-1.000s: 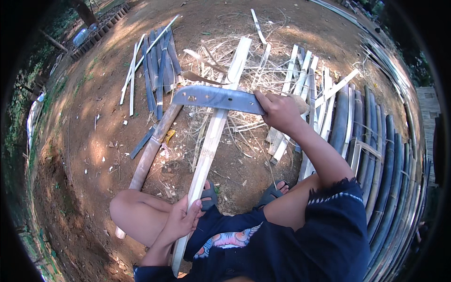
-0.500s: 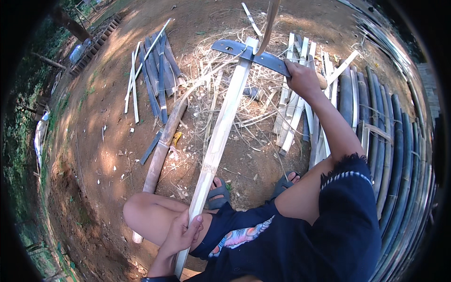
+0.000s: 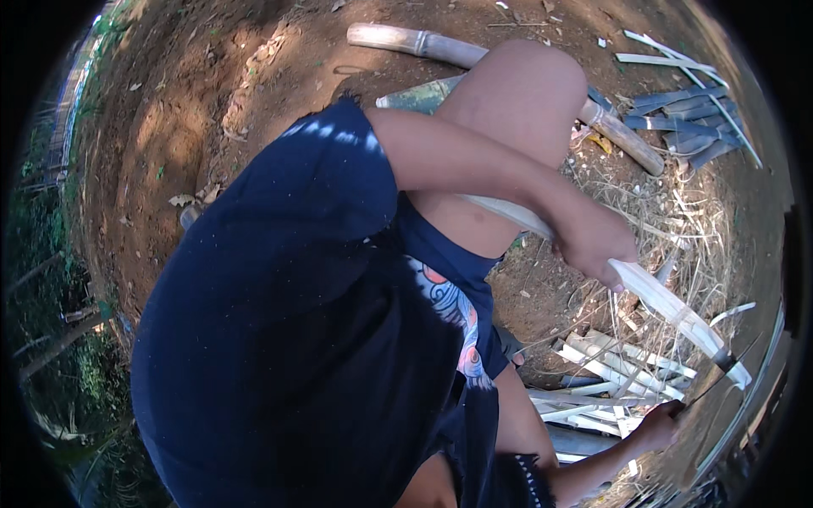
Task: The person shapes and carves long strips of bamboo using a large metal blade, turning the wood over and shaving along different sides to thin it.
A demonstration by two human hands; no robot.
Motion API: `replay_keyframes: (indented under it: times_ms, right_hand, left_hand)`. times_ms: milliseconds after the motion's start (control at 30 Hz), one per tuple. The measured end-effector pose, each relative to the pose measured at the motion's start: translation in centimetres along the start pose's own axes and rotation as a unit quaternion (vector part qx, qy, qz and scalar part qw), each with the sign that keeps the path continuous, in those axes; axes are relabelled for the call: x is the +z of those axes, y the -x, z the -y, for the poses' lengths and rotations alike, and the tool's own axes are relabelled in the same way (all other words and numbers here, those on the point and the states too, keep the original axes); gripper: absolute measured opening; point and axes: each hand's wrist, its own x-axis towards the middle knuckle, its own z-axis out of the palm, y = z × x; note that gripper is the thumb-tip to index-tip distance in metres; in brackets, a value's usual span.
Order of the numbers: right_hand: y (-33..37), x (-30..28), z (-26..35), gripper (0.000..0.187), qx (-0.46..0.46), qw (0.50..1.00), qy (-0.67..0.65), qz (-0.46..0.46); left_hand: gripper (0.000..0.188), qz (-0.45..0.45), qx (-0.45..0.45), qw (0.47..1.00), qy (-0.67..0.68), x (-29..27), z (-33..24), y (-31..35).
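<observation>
A: Where do we have the pale bamboo strip (image 3: pixel 665 300)?

B: In front of us, slanting across our bare thigh (image 3: pixel 478 222), passing beneath our left forearm and out over the littered ground toward the right side of the view.

A: And our left hand (image 3: pixel 595 241)?

B: Its fingers are clamped around the strip, partway along, with the thumb against the wood. The far end sticks out well beyond our grip.

A: What about our right hand (image 3: pixel 659 426)?

B: We have those fingers curled tight on a knife (image 3: pixel 725 360). The handle is mostly hidden in our fist, and we see the blade nearly edge-on, crossing the strip close to its far tip. How deeply it bites, we cannot tell.

A: What lies around that?

B: Just beside our right hand we see split slats (image 3: pixel 622 364), heaped loosely. Curly shavings (image 3: pixel 677 216) spread beyond the strip, and farther off sits a stack of dark slats (image 3: pixel 690 123) with thin pale sticks over it.

A: And past our knee (image 3: pixel 525 80)?

B: A thick bamboo pole (image 3: pixel 415 41) lies on the brown soil (image 3: pixel 279 76), its middle hidden behind the knee, with a greenish piece (image 3: pixel 419 95) near it. Our dark shirt (image 3: pixel 271 313) fills much of the view.
</observation>
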Motion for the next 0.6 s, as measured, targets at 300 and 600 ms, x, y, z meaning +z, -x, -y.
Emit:
replay_keyframes:
  times_ms: [300, 600]
  right_hand:
    - [-3.2, -2.4, 1.3, 0.049, 0.054, 0.996, 0.025, 0.068]
    - [3.6, -11.2, 13.5, 0.022, -0.186, 0.958, -0.218, -0.023]
  left_hand:
    - [0.035, 0.007, -0.224, 0.961, 0.162, -5.3, -4.4, 4.8]
    - [0.042, -0.024, -0.116, 0.99, 0.074, -3.2, -5.9, 6.3]
